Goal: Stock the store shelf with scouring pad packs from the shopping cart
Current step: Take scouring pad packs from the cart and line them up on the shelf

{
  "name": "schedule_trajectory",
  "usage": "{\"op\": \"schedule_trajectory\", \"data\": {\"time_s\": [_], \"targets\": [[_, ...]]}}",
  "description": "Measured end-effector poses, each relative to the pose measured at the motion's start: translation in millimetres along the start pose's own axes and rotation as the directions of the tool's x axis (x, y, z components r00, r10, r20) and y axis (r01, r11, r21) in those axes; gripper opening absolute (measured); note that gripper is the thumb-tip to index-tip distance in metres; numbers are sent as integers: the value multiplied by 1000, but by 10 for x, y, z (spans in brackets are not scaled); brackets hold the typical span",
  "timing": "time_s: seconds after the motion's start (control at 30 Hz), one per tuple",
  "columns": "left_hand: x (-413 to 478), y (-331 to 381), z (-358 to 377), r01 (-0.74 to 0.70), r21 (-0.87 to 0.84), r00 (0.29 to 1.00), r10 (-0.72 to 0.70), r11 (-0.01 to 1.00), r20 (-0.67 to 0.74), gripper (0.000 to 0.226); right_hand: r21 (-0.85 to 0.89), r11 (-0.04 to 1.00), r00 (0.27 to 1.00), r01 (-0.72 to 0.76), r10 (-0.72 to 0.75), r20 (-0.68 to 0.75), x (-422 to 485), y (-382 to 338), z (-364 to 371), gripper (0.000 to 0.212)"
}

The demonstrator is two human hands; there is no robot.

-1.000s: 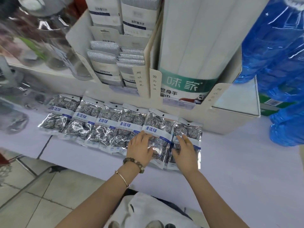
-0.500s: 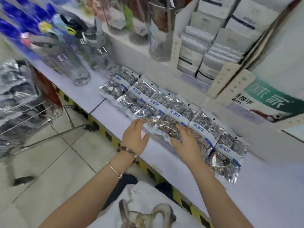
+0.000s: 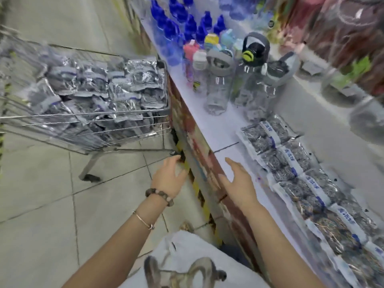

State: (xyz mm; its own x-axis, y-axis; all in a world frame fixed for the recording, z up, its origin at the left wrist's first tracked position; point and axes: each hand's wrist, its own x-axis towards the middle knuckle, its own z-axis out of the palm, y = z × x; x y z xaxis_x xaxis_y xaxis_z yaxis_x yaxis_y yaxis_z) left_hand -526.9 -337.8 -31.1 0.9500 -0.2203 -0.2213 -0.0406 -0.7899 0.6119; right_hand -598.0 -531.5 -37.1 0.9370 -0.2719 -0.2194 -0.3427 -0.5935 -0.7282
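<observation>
A row of silvery scouring pad packs [image 3: 299, 175] with blue-and-white labels lies flat on the white store shelf [image 3: 218, 125], running from middle right to the lower right corner. At the left a wire shopping cart [image 3: 87, 119] holds a heap of more scouring pad packs [image 3: 99, 88]. My left hand [image 3: 169, 178] hovers over the floor beside the shelf's front edge, fingers relaxed, holding nothing. My right hand [image 3: 239, 179] hangs above the shelf edge, fingers straight and empty, just left of the row.
Clear water bottles [image 3: 218, 88] with coloured lids stand on the shelf behind the row, blue-capped bottles [image 3: 182, 23] farther back. A raised white ledge [image 3: 324, 121] carries glassware at the right. Grey tiled floor [image 3: 52, 204] lies between me and the cart.
Both hands have lifted off the packs on the shelf and moved left, away from the row. My view has swung left, bringing the loaded cart into sight.
</observation>
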Motion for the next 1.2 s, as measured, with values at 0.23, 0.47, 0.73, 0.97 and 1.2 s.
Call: {"op": "schedule_trajectory", "data": {"time_s": [0.23, 0.47, 0.73, 0.97, 1.2], "targets": [[259, -707, -706, 188, -125, 964, -207, 974, -169, 46, -52, 990, 978, 132, -121, 171, 652, -763, 550, 52], [682, -1177, -1192, 294, -215, 896, -347, 931, -277, 43, -87, 965, 938, 249, -217, 271, 1398, -1347, 992, 51], [1706, -1539, -1782, 355, -228, 852, -414, 907, -320, 41, -48, 959, 909, 279, -248, 334, 2620, -2017, 1432, 47], [2517, -1867, -2424, 427, -233, 780, -487, 874, -394, 36, -68, 940, 859, 335, -275, 432, 3641, -2777, 1872, 42], [2906, -2593, -2904, 554, -294, 689, -628, 779, -362, 38, -79, 927, 808, 367, -275, 522, 4112, -3392, 2473, 41]]}}
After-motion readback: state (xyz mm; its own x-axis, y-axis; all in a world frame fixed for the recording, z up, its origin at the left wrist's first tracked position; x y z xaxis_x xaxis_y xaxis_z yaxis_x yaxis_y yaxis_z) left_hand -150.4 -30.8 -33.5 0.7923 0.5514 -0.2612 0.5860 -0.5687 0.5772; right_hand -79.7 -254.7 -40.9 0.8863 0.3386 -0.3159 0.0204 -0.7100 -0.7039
